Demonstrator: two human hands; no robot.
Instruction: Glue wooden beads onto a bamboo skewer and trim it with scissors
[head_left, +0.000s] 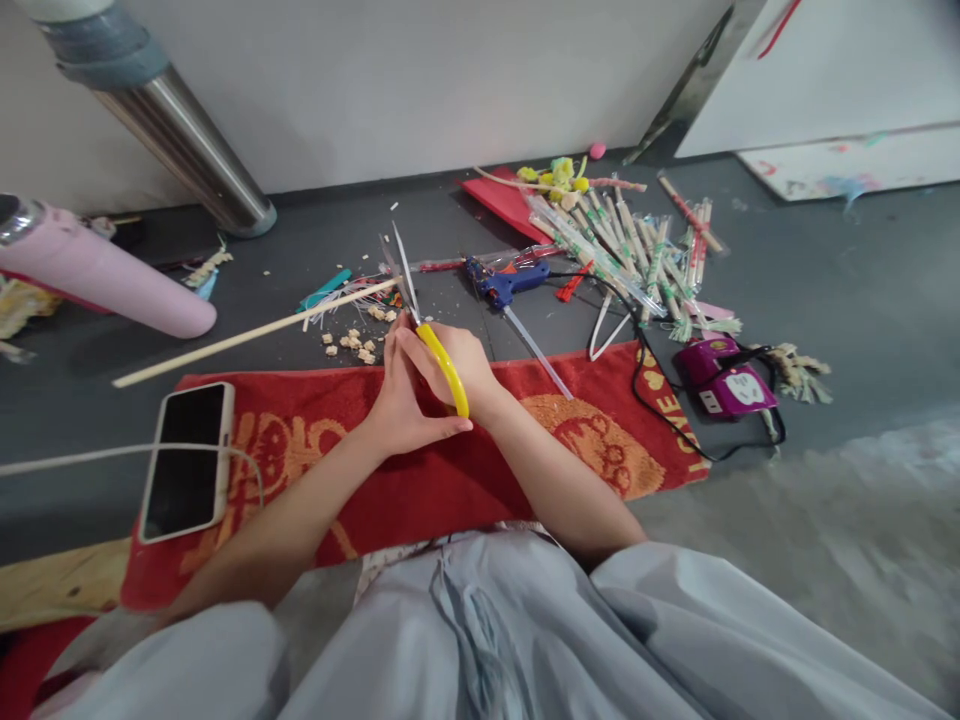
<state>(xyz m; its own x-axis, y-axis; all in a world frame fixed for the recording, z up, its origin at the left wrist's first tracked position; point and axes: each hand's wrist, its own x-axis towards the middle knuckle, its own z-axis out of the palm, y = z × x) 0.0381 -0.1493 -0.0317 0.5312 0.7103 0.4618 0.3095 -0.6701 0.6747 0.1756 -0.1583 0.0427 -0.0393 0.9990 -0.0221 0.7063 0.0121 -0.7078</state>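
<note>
Both my hands are closed around a pair of scissors (448, 370) with yellow handles. My right hand (465, 358) wraps the handles from the right. My left hand (399, 405) presses in from the left, its thumb by the lower end of the handle. The blades point away from me and stand slightly apart. A long thin wooden stick (255, 332) reaches from the left to the blades, its right end at them. Small cut wooden pieces (352, 343) lie scattered just beyond my left hand. My fingers partly hide the handles.
A red towel (495, 500) lies under my arms, with a phone (186, 460) on it. Around stand a pink bottle (127, 270), a blue glue gun (502, 285) with a cord, wrapped chopsticks (622, 240), a purple power adapter (724, 378) and a metal table leg (195, 150).
</note>
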